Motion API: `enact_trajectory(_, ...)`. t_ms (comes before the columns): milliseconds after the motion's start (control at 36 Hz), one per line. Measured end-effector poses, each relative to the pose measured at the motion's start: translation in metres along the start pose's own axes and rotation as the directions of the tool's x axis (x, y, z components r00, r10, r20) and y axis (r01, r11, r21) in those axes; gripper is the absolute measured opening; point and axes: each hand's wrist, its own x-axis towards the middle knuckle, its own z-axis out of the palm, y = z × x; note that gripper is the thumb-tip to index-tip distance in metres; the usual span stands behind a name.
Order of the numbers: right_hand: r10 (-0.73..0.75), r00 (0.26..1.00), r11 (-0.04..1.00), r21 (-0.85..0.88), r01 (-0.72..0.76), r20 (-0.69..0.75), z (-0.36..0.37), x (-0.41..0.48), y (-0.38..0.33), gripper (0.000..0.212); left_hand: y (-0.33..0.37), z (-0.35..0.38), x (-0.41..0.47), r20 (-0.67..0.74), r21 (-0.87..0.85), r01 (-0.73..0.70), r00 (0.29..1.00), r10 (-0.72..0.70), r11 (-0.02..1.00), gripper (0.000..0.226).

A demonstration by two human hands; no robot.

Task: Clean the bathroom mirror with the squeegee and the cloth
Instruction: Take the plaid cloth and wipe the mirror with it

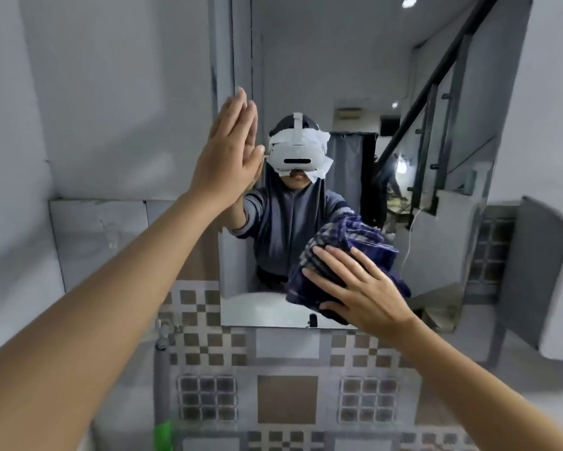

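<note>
The bathroom mirror (332, 70) hangs on the wall straight ahead and reflects a person wearing a white headset. My left hand (229, 151) lies flat on the mirror's left edge, fingers straight and together, holding nothing. My right hand (358, 284) presses a bunched blue and white checked cloth (348, 242) against the lower middle of the glass, fingers spread over it. The cloth's reflection merges with it above my fingers. No squeegee is in view.
Brown and white patterned tiles (286, 398) cover the wall below the mirror. A grey pipe with a valve (163, 349) runs down at the lower left, with something green (163, 434) below it. A grey panel (534, 271) stands out at the right.
</note>
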Motion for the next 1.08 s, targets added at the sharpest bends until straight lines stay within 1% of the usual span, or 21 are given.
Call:
enact_trajectory(56, 0.222, 0.975, 0.974, 0.044, -0.221, -0.009, -0.001, -0.026, 0.021, 0.062, 0.0, 0.006, -0.001, 0.026, -0.038, 0.02, 0.999, -0.019, 0.999, 0.059)
enact_trajectory(83, 0.356, 0.935, 0.931, 0.086, -0.354, -0.003, -0.002, -0.038, 0.027, 0.062, 0.001, 0.007, -0.003, 0.032, -0.056, 0.018, 0.999, -0.016, 0.998, 0.061)
enact_trajectory(111, 0.488, 0.873, 0.864, 0.136, -0.485, 0.011, -0.001, -0.048, 0.03, 0.063, 0.003, 0.007, -0.004, 0.027, -0.067, 0.021, 0.999, -0.019, 0.998, 0.06)
enact_trajectory(139, 0.609, 0.793, 0.775, 0.194, -0.602, 0.029, -0.001, -0.056, 0.031, 0.064, 0.007, 0.006, -0.005, 0.022, -0.069, 0.028, 0.999, -0.027, 0.997, 0.055)
enact_trajectory(194, 0.796, 0.601, 0.552, 0.32, -0.77, 0.072, 0.0, -0.064, 0.023, 0.067, 0.015, 0.004, -0.009, -0.01, -0.086, 0.03, 0.999, -0.031, 0.996, 0.052)
enact_trajectory(250, 0.906, 0.407, 0.321, 0.438, -0.84, 0.117, 0.002, -0.062, 0.006, 0.071, 0.018, 0.007, -0.016, -0.035, -0.098, 0.03, 0.999, -0.033, 0.995, 0.053)
enact_trajectory(306, 0.962, 0.235, 0.128, 0.527, -0.84, 0.141, 0.006, -0.054, -0.017, 0.072, 0.017, 0.016, -0.027, -0.024, -0.115, 0.055, 0.998, -0.058, 0.992, 0.055)
enact_trajectory(333, 0.974, 0.171, 0.063, 0.553, -0.831, 0.146, 0.008, -0.049, -0.029, 0.072, 0.018, 0.019, -0.035, -0.013, -0.132, 0.077, 0.997, -0.08, 0.988, 0.055)
enact_trajectory(361, 0.98, 0.125, 0.018, 0.566, -0.824, 0.152, 0.011, -0.044, -0.041, 0.071, 0.02, 0.023, -0.044, -0.013, -0.157, 0.083, 0.996, -0.087, 0.984, 0.054)
enact_trajectory(389, 0.982, 0.098, -0.011, 0.571, -0.821, 0.159, 0.013, -0.039, -0.054, 0.07, 0.025, 0.023, -0.054, -0.014, -0.187, 0.091, 0.995, -0.096, 0.978, 0.053)
enact_trajectory(444, 0.983, 0.089, -0.023, 0.583, -0.812, 0.163, 0.016, -0.029, -0.077, 0.068, 0.033, 0.026, -0.079, -0.014, -0.24, 0.085, 0.996, -0.091, 0.967, 0.052)
enact_trajectory(500, 0.98, 0.115, -0.005, 0.602, -0.799, 0.16, 0.018, -0.018, -0.098, 0.066, 0.038, 0.029, -0.106, 0.002, -0.271, 0.096, 0.995, -0.099, 0.958, 0.048)
enact_trajectory(556, 0.976, 0.165, 0.045, 0.603, -0.797, 0.145, 0.02, -0.007, -0.116, 0.065, 0.041, 0.029, -0.132, 0.019, -0.309, 0.106, 0.994, -0.105, 0.945, 0.038)
enact_trajectory(611, 0.969, 0.225, 0.121, 0.589, -0.799, 0.105, 0.023, 0.005, -0.131, 0.063, 0.042, 0.027, -0.158, 0.024, -0.368, 0.128, 0.991, -0.128, 0.921, 0.025)
enact_trajectory(667, 0.954, 0.288, 0.19, 0.582, -0.79, 0.079, 0.025, 0.016, -0.146, 0.062, 0.04, 0.026, -0.18, 0.084, -0.446, 0.218, 0.976, -0.202, 0.868, 0.014)
enact_trajectory(694, 0.944, 0.322, 0.225, 0.58, -0.783, 0.068, 0.025, 0.022, -0.152, 0.061, 0.038, 0.025, -0.189, 0.144, -0.484, 0.289, 0.957, -0.25, 0.826, 0.011)
enact_trajectory(750, 0.918, 0.393, 0.302, 0.567, -0.766, 0.042, 0.025, 0.034, -0.165, 0.057, 0.033, 0.024, -0.202, 0.258, -0.516, 0.412, 0.911, -0.322, 0.751, 0.012)
enact_trajectory(806, 0.889, 0.458, 0.372, 0.549, -0.748, 0.022, 0.023, 0.045, -0.176, 0.052, 0.026, 0.021, -0.21, 0.313, -0.511, 0.496, 0.868, -0.386, 0.702, 0.014)
enact_trajectory(861, 0.873, 0.487, 0.402, 0.539, -0.74, 0.017, 0.024, 0.056, -0.185, 0.051, 0.021, 0.015, -0.212, 0.323, -0.508, 0.553, 0.833, -0.449, 0.661, 0.016)
enact_trajectory(972, 0.847, 0.531, 0.443, 0.526, -0.726, 0.02, 0.023, 0.069, -0.197, 0.052, 0.012, 0.007, -0.211, 0.312, -0.528, 0.62, 0.777, -0.546, 0.581, 0.024)
enact_trajectory(1083, 0.803, 0.596, 0.501, 0.505, -0.703, 0.032, 0.02, 0.074, -0.2, 0.052, 0.005, 0.004, -0.212, 0.261, -0.537, 0.663, 0.718, -0.645, 0.522, 0.02)
